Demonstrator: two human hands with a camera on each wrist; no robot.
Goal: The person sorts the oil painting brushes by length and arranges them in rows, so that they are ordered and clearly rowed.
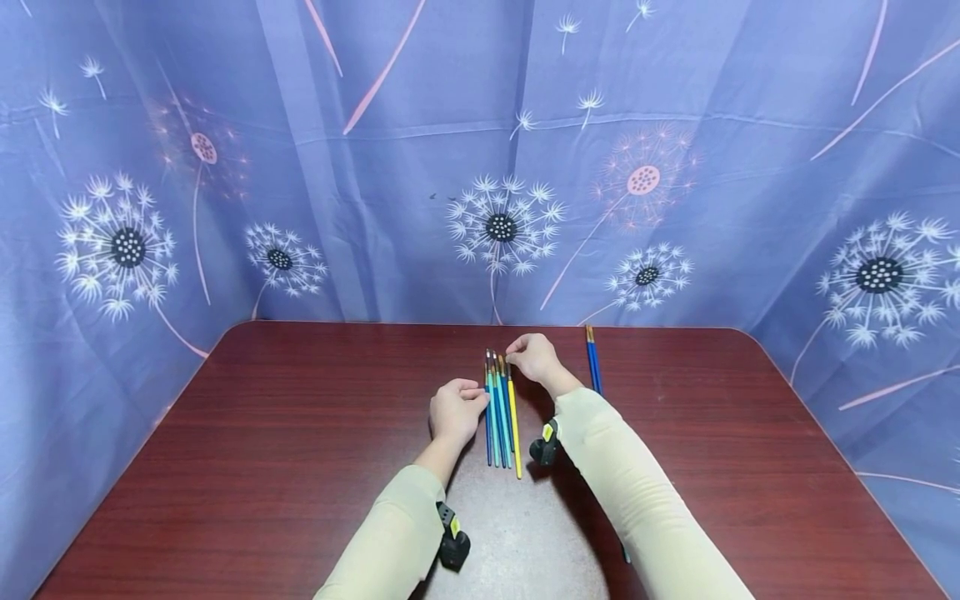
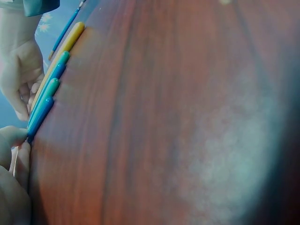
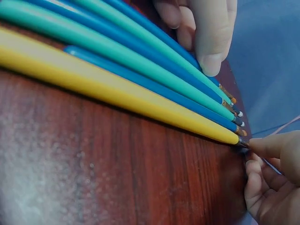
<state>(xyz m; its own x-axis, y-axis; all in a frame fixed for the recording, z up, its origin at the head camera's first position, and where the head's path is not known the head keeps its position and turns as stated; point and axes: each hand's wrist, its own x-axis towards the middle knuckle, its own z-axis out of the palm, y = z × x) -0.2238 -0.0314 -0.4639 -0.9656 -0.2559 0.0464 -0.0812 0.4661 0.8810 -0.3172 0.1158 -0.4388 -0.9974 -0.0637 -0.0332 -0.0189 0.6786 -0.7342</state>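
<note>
Blue and teal paintbrushes [image 1: 498, 417] lie side by side in a row on the table, bristles toward the far edge. A yellow paintbrush [image 3: 140, 101] lies along the row's right side, its handle reaching nearer to me than the others. My right hand [image 1: 534, 357] pinches the bristle end of the yellow paintbrush between thumb and fingertips. At the row's left side, my left hand [image 1: 456, 412] touches the outermost blue paintbrush [image 2: 42, 112]. One of its fingertips [image 3: 211, 64] rests against that handle in the right wrist view.
Right of the row, blue paintbrushes [image 1: 594, 367] lie partly hidden under my right sleeve [image 1: 637, 475]. A reddish-brown table [image 1: 262, 467] spreads around both hands. Behind its far edge hangs a blue curtain [image 1: 420, 275] with dandelion prints.
</note>
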